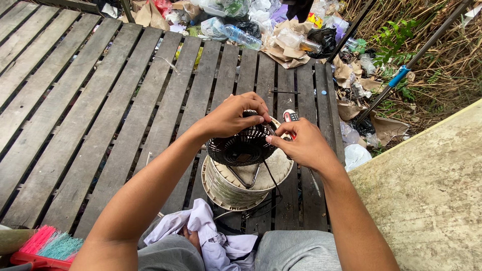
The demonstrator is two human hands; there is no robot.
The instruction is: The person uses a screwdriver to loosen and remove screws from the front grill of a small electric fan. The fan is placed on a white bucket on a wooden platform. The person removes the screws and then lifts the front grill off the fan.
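Here, black fan [241, 145] between both hands [233, 115]

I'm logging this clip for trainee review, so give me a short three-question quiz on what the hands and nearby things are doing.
1. True or false: both hands grip the round black plastic fan grille.
2. What does the grille rest on?
A. the pink and teal brush
B. the upturned dirty white bucket
C. the clear plastic bottle
3. What lies on the grey wooden slat deck just beyond the right hand?

Key:
1. True: the left hand holds the top edge and the right hand pinches the right edge.
2. B
3. A small red and white handheld object, partly hidden by the hand.
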